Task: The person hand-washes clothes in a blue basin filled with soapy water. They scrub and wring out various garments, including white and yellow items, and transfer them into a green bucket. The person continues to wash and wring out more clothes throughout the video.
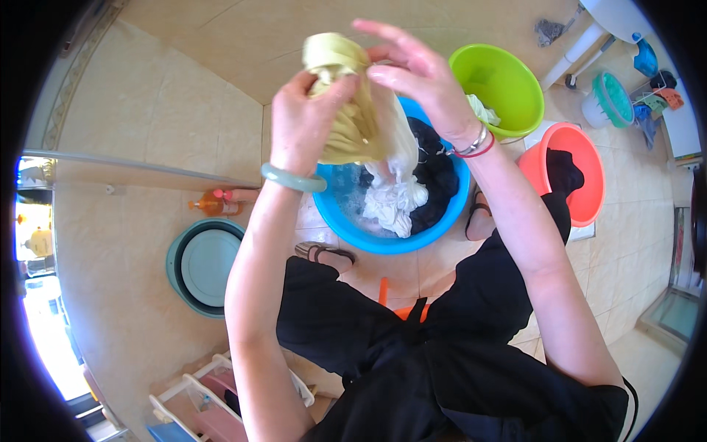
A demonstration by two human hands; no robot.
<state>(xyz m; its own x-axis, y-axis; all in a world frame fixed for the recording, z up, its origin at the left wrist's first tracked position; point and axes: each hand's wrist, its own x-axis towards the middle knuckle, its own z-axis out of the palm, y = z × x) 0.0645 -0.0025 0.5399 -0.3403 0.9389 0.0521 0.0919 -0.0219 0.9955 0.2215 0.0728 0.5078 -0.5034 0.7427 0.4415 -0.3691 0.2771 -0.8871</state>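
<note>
Above a blue basin (383, 244), my left hand (300, 129) is closed around a bunched pale-yellow garment (346, 141) that hangs downward. Just to its right is my right hand (421, 77), raised with the fingers spread and apparently free of the cloth; motion blurs both a little. Sudsy water fills the basin's left side. A white cloth (396, 206) lies crumpled in it, and a paler, blurred stretch of fabric rises from there behind the yellow garment. Dark clothes (440, 180) are heaped along the basin's right side.
At the far right stand a lime-green bucket (508, 70) with white cloth inside and a coral bucket (591, 197) with a black garment over its rim. A teal basin (175, 271) and an amber pump bottle (213, 203) are left. A shelf rack (173, 401) sits near left.
</note>
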